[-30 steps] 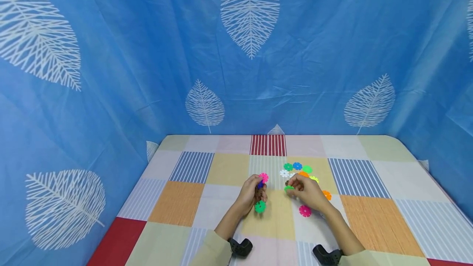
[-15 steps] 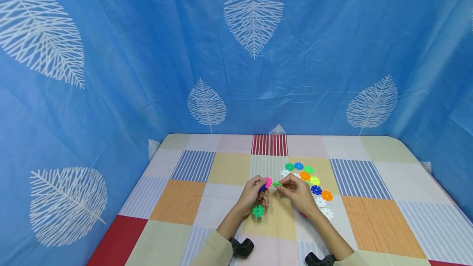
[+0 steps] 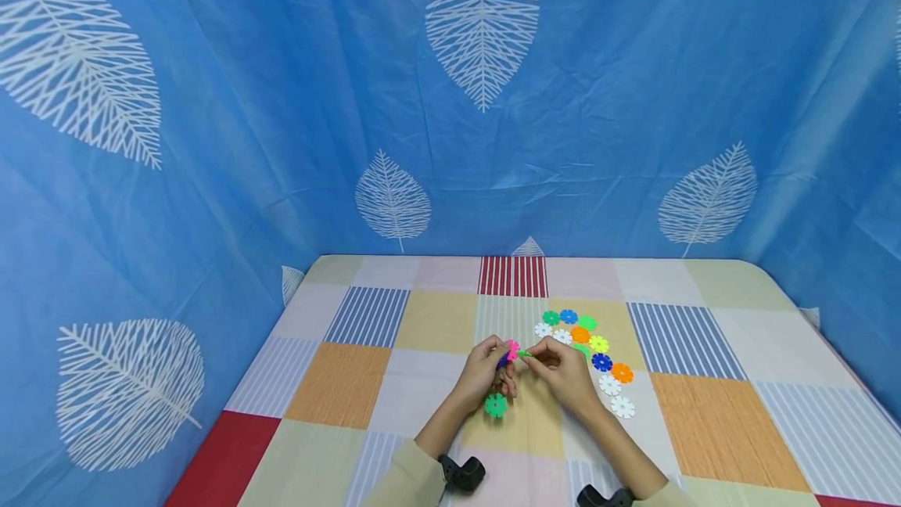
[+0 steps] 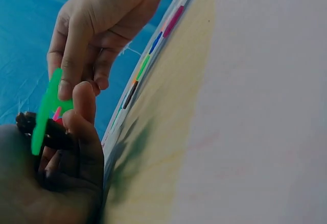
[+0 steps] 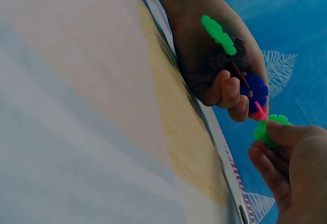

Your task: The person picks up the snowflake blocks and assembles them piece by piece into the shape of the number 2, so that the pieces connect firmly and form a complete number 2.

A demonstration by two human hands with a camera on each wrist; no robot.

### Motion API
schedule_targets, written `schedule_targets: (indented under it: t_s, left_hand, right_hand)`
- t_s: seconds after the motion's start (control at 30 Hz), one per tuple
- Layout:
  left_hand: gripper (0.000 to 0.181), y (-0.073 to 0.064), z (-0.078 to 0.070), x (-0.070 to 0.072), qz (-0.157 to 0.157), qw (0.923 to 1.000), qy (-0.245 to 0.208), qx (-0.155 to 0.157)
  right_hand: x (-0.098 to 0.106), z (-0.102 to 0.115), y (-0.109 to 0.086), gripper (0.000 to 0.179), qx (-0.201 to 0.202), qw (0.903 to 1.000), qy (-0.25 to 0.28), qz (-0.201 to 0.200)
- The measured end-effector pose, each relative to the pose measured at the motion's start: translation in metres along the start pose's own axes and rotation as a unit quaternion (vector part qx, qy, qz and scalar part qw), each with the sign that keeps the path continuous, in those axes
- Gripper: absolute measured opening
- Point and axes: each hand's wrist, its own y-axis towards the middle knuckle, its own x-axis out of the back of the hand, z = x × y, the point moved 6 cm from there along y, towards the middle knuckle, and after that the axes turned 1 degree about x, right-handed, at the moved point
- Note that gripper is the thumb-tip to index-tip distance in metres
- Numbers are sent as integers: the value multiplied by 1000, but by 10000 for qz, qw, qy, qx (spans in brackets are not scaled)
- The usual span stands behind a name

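My left hand [image 3: 477, 378] grips a linked chain of notched plastic flower discs. A green disc [image 3: 496, 405] hangs at its near end, followed by dark brown discs [image 5: 225, 60] against the palm and a blue disc [image 5: 255, 92]. At the far end, between thumb and fingers, shows a pink disc [image 3: 513, 350]. Thumb and fingers of my right hand [image 3: 566, 378] pinch a bright green disc [image 5: 261, 132], its edge meeting the pink one. How deep the two slots sit in each other cannot be seen.
Loose discs lie right of the hands, among them a blue disc [image 3: 568, 316], a yellow disc [image 3: 599, 344], an orange disc [image 3: 622, 372] and a white disc [image 3: 622, 408]. A patchwork cloth [image 3: 415, 393] covers the table, and a blue curtain [image 3: 556, 100] hangs behind.
My right hand has moved left from the loose discs, bringing the bright green disc to the pink one. My left hand has shifted slightly right with the chain.
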Motion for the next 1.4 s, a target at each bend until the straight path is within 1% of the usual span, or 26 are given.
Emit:
schedule_targets:
  t_s: [0.17, 0.27, 0.37, 0.57, 0.73, 0.87, 0.97, 1.1, 1.13, 1.23, 1.4]
  left_hand:
    - [30, -3, -1, -2, 54, 9999, 94, -7]
    - [29, -3, 0, -3, 119, 9999, 117, 21]
    - [28, -2, 2, -2, 112, 9998, 130, 28]
    - [27, 1, 5, 0, 78, 9998, 179, 22]
    - [27, 2, 2, 0, 77, 9998, 174, -11]
    - [27, 3, 0, -1, 61, 9998, 165, -45]
    - [26, 3, 1, 0, 36, 9999, 155, 0]
    - [24, 3, 3, 0, 66, 9998, 212, 12]
    - [24, 3, 3, 0, 104, 9996, 252, -10]
    - [26, 3, 2, -1, 200, 9993, 315, -52]
    - [28, 4, 2, -1, 254, 9990, 337, -160]
  right_hand:
    - [-2, 1, -4, 10, 210, 9993, -201, -219]
    - [-2, 2, -5, 10, 298, 9988, -221, -331]
    - [-2, 3, -6, 10, 315, 9986, -183, -382]
    - [-3, 2, -5, 11, 290, 9991, -111, -298]
    - [-3, 1, -3, 12, 255, 9991, -151, -299]
    - [-1, -3, -2, 15, 368, 9976, -403, -428]
    - [-2, -16, -4, 18, 442, 9965, -479, -518]
    - [-5, -36, -6, 20, 462, 9970, -484, -397]
    - [-5, -38, -6, 19, 477, 9970, -495, -349]
    - [-5, -39, -6, 17, 542, 9968, -520, -261]
    - [-4, -35, -4, 17, 872, 9927, -778, -306]
